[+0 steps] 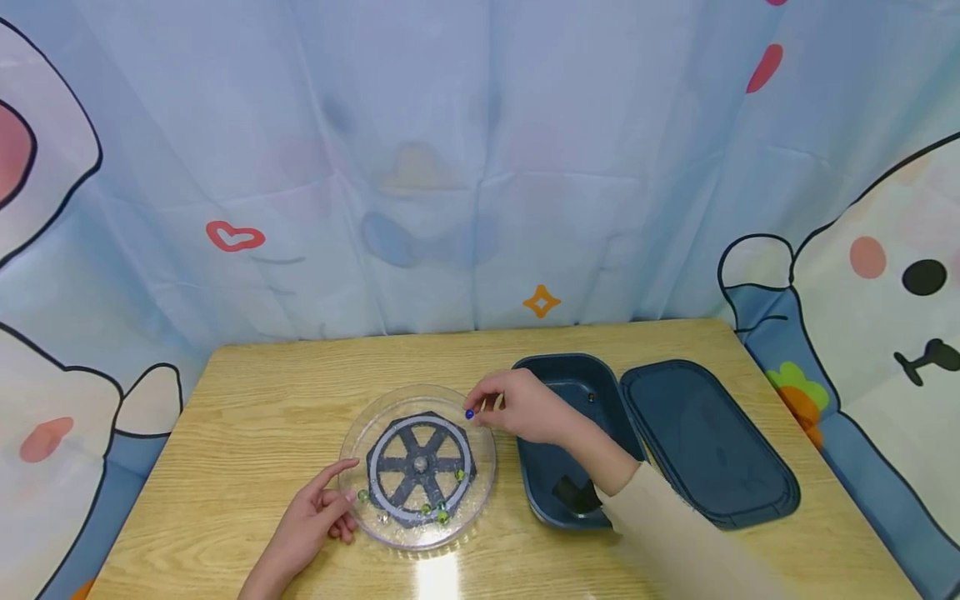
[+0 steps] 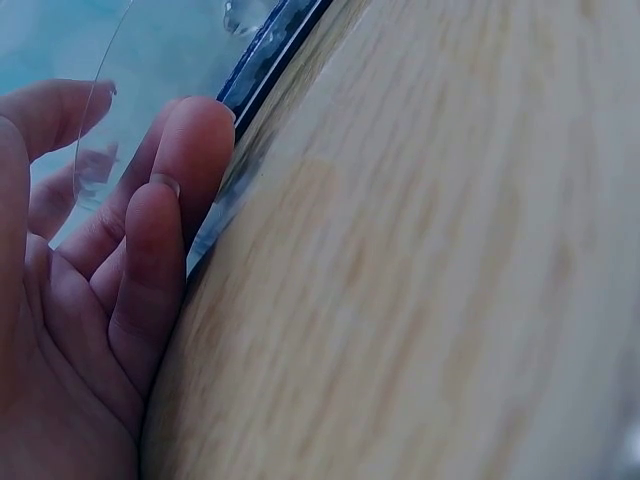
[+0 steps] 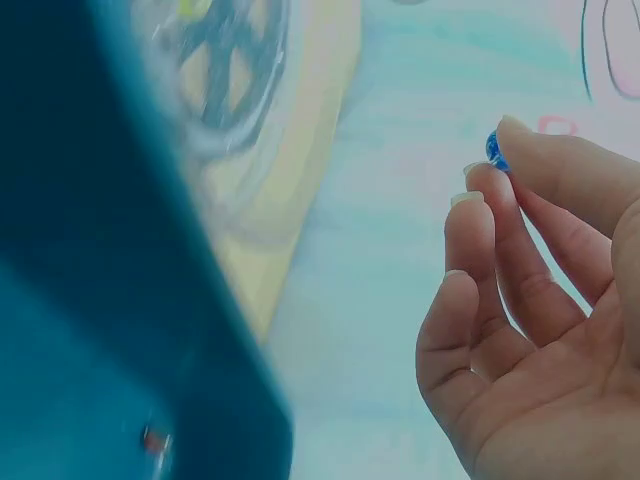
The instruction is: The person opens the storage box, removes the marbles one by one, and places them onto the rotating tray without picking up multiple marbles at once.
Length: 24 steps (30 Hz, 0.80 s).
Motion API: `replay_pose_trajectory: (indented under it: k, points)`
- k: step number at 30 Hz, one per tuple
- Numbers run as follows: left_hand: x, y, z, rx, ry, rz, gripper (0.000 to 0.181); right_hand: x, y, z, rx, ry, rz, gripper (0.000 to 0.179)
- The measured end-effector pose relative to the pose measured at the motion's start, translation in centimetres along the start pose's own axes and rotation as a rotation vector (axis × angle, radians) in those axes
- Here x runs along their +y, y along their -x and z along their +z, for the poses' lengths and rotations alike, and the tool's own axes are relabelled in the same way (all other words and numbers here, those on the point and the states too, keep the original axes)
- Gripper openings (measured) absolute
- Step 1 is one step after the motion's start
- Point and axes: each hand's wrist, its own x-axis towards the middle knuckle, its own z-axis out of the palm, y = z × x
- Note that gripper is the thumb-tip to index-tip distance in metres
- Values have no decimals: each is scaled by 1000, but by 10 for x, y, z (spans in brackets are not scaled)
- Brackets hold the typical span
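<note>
My right hand point(image 1: 521, 406) pinches a small blue marble point(image 1: 469, 414) between thumb and fingertips, above the right rim of a round clear dish point(image 1: 480, 492). The right wrist view shows the same marble point(image 3: 495, 151) at the fingertips. My left hand point(image 1: 309, 521) holds the dish's lower-left edge, thumb and index finger over the rim, other fingers curled outside it. Several green-yellow marbles point(image 1: 442, 517) lie in the dish. A dark six-spoked wheel shape point(image 1: 421, 464) with a grey ring shows through the dish's clear bottom.
A navy plastic tub point(image 1: 527, 467) stands right of the dish, partly hidden by my right forearm. A small dark marble point(image 1: 591, 397) and a black patch point(image 1: 573, 493) show inside. Its flat navy lid point(image 1: 708, 442) lies farther right on the wooden table point(image 1: 262, 400). A printed curtain point(image 1: 450, 167) hangs behind.
</note>
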Motion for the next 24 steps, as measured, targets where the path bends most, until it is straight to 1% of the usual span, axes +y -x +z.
replay_pose_trajectory:
  k: [6,12,15,19,22,24]
  points:
    - [1,0,0,-1,1,-6,56,-17,-10,23,-83,-53,-48,11]
    - [1,0,0,11,-7,-17,55,-21,-15,45,-173,-30,-76,12]
    - [1,0,0,17,-14,-17,55,-21,-15,54,-219,-40,-73,13]
    - [1,-1,0,17,-19,-9,55,-19,-13,61,-273,-45,-60,14]
    - [1,-1,0,15,-21,0,55,-19,-11,63,-299,-28,-63,15]
    - [2,0,1,13,-22,6,55,-19,-11,64,-316,-29,-50,15]
